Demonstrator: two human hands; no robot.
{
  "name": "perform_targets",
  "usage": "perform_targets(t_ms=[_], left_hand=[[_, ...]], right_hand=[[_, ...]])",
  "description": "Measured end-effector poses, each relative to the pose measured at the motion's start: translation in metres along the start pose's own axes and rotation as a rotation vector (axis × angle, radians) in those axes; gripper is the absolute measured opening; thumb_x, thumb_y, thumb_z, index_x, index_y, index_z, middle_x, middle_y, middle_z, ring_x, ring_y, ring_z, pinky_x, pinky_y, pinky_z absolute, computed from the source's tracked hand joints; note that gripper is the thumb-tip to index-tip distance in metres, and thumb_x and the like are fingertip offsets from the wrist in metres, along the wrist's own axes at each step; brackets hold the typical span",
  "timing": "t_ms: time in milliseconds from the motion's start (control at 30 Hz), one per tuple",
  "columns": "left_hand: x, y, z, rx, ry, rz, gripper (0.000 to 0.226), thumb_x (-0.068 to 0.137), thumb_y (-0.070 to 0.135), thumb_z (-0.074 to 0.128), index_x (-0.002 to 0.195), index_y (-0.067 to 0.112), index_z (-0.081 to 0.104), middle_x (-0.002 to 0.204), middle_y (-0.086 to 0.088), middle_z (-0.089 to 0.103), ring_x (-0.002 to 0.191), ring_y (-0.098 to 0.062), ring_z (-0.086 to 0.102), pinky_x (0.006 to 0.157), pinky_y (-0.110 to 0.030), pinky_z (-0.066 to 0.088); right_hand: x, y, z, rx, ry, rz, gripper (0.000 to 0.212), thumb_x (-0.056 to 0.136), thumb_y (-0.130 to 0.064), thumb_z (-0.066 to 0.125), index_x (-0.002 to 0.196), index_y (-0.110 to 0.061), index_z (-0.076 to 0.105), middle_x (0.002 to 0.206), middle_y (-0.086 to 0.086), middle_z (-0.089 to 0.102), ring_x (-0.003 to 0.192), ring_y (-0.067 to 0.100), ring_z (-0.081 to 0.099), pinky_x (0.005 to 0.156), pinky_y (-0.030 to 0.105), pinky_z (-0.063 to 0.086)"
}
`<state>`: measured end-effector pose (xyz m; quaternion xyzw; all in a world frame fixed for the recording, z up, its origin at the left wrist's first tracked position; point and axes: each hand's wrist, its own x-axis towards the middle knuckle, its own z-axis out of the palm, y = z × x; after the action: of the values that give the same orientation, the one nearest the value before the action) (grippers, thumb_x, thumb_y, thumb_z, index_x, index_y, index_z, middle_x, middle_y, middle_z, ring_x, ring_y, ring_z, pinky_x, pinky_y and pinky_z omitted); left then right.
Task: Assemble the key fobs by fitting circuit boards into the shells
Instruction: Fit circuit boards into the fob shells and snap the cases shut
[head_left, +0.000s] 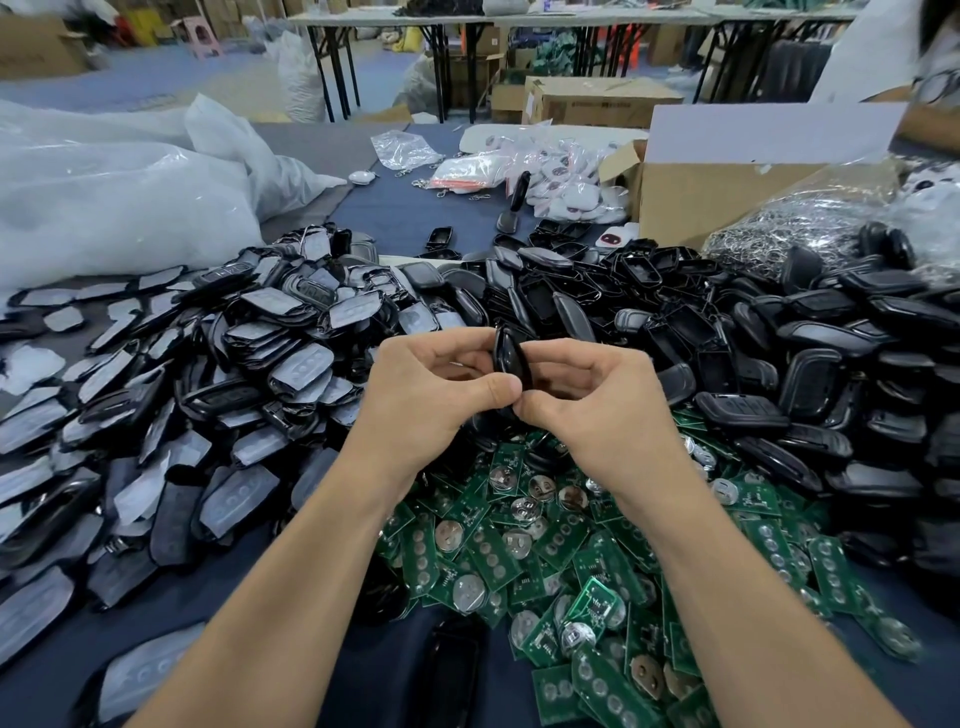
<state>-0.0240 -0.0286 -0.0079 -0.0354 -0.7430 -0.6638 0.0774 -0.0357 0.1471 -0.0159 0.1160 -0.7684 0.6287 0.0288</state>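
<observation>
A black key fob (511, 358) is held edge-on between both hands above the table. My left hand (431, 389) grips its left side, thumb pressed near the lower end. My right hand (587, 400) pinches its right side, fingers curled round it. Whether a board sits inside the fob is hidden. Green circuit boards (545, 551) with round battery holders lie heaped just below my hands. Black shell halves (675, 322) are piled to the right and behind. Shells with grey button pads (249, 353) are piled to the left.
White plastic bags (119, 192) fill the back left. An open cardboard box (727, 187) and a bag of metal key rings (795, 223) stand at the back right. Packets of white fobs (561, 176) lie behind the piles. Another person's sleeve (883, 47) shows at the top right.
</observation>
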Motion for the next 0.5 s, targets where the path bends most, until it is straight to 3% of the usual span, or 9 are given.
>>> perform_targets(t_ms=[67, 167, 300, 400, 500], left_hand=[[-0.0003, 0.0003, 0.0014, -0.02, -0.008, -0.007, 0.03, 0.077, 0.008, 0.087, 0.104, 0.022, 0.083, 0.091, -0.011, 0.08, 0.078, -0.018, 0.073, 0.074, -0.034, 0.064], [-0.0011, 0.0006, 0.0043, -0.058, 0.022, -0.048, 0.02, 0.079, 0.021, 0.082, 0.095, 0.031, 0.085, 0.09, -0.002, 0.081, 0.082, -0.015, 0.077, 0.068, -0.022, 0.059], [0.0, -0.003, 0.006, -0.065, 0.076, -0.1, 0.021, 0.09, 0.009, 0.077, 0.091, 0.028, 0.085, 0.088, -0.002, 0.082, 0.082, -0.017, 0.078, 0.069, -0.021, 0.06], [0.0008, -0.0018, 0.0055, -0.136, 0.082, -0.154, 0.025, 0.092, 0.005, 0.075, 0.089, 0.026, 0.086, 0.091, -0.005, 0.082, 0.082, -0.019, 0.079, 0.07, -0.022, 0.061], [0.0008, 0.0001, 0.0051, -0.205, 0.046, -0.198, 0.021, 0.094, 0.006, 0.072, 0.093, 0.022, 0.085, 0.093, -0.01, 0.081, 0.083, -0.024, 0.08, 0.069, -0.023, 0.061]], right_hand=[[-0.0017, -0.0026, -0.0002, -0.101, 0.058, -0.029, 0.04, 0.071, -0.013, 0.09, 0.099, -0.04, 0.079, 0.089, -0.023, 0.078, 0.091, -0.006, 0.072, 0.083, 0.012, 0.056], [-0.0051, -0.0056, 0.0016, -0.252, 0.147, -0.064, 0.044, 0.07, -0.009, 0.088, 0.106, -0.035, 0.081, 0.082, -0.025, 0.074, 0.083, -0.009, 0.07, 0.078, 0.011, 0.056], [-0.0066, -0.006, 0.0065, -0.352, 0.169, -0.111, 0.042, 0.075, -0.011, 0.084, 0.108, -0.036, 0.081, 0.079, -0.03, 0.068, 0.079, -0.007, 0.068, 0.073, 0.01, 0.055], [-0.0021, -0.0049, 0.0057, -0.164, 0.184, -0.043, 0.026, 0.083, -0.013, 0.08, 0.1, -0.032, 0.083, 0.08, -0.021, 0.077, 0.079, -0.003, 0.073, 0.074, 0.014, 0.058], [0.0019, -0.0044, 0.003, 0.129, 0.16, 0.118, 0.022, 0.093, -0.006, 0.072, 0.091, -0.025, 0.084, 0.084, -0.003, 0.08, 0.081, 0.014, 0.077, 0.072, 0.031, 0.065]])
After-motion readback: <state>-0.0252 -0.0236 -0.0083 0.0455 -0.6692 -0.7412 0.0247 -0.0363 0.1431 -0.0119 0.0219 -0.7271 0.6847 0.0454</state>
